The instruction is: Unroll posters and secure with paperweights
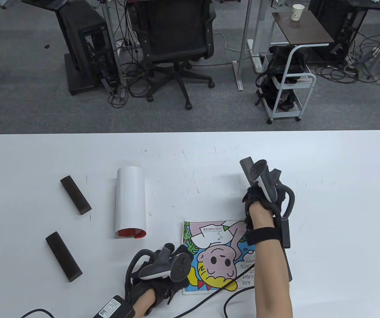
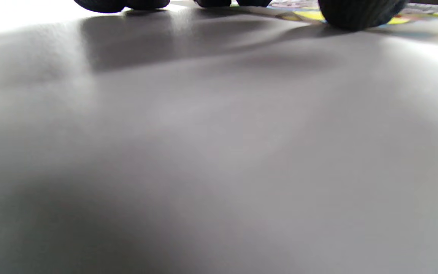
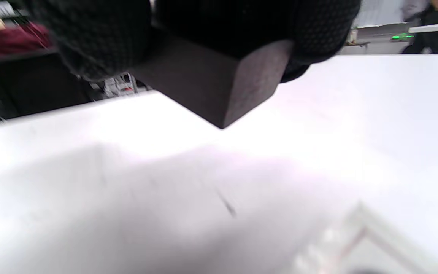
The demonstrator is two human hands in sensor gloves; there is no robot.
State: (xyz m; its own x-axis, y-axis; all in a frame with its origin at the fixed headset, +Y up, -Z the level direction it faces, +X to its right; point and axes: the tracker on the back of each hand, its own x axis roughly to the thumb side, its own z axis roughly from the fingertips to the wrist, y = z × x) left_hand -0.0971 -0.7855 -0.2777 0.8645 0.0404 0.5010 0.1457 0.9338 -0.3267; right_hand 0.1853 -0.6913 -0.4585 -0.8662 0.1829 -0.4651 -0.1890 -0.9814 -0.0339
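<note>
A cartoon poster (image 1: 210, 255) lies unrolled and flat on the white table (image 1: 342, 198). My left hand (image 1: 163, 275) rests open at its left edge; in the left wrist view the fingertips (image 2: 356, 15) touch down by the poster's coloured edge (image 2: 306, 14). My right hand (image 1: 254, 195) grips a dark paperweight block (image 1: 247, 168) above the table beyond the poster's far right corner. The right wrist view shows the block (image 3: 219, 83) held clear of the surface. A dark bar (image 1: 288, 265) lies along the poster's right edge, mostly hidden by my forearm.
A rolled white poster (image 1: 130, 202) with a red inside lies left of centre. Two more dark paperweights (image 1: 75, 195) (image 1: 63, 256) lie at the left. Cables (image 1: 210, 298) trail over the front edge. Chairs and carts stand beyond the far edge.
</note>
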